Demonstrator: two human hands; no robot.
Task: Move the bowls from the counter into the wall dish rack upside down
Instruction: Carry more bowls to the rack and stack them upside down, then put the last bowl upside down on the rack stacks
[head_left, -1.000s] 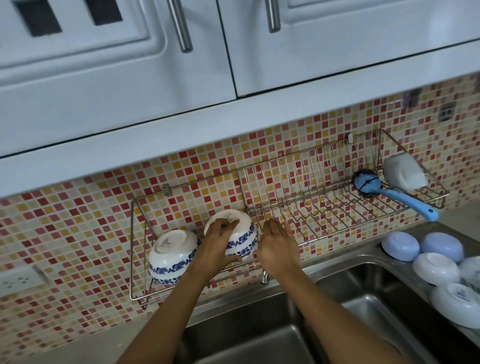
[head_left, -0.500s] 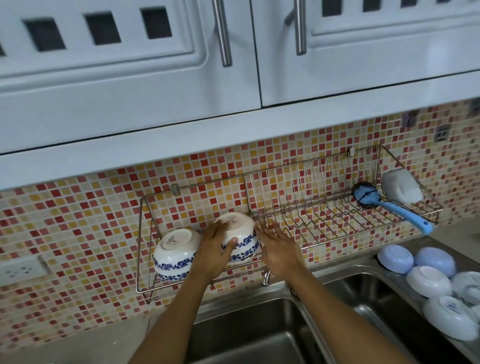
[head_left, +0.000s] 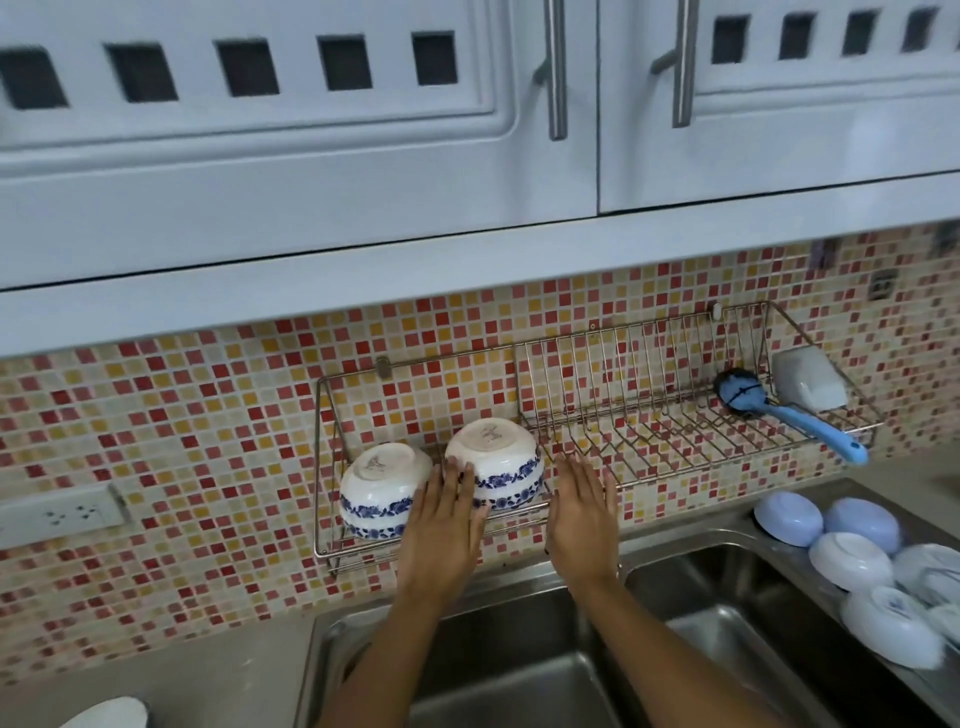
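Two white bowls with blue flower bands sit upside down in the left end of the wire wall rack (head_left: 675, 415): one bowl (head_left: 382, 486) at the far left, the other bowl (head_left: 498, 457) beside it. My left hand (head_left: 441, 525) is flat and open in front of the second bowl, fingertips at its lower left side. My right hand (head_left: 582, 514) is open just right of that bowl, holding nothing. Several more bowls (head_left: 852, 561), blue and white, lie upside down on the counter at the right.
A blue dish brush (head_left: 779, 410) and a white sponge (head_left: 808, 379) lie in the rack's right end. A double steel sink (head_left: 519, 665) is below my arms. White cabinets hang above the rack. A wall socket (head_left: 57, 514) is at the left.
My left hand has let go of the second bowl and slid down off it. My right hand drew back a little. The view tilted up.
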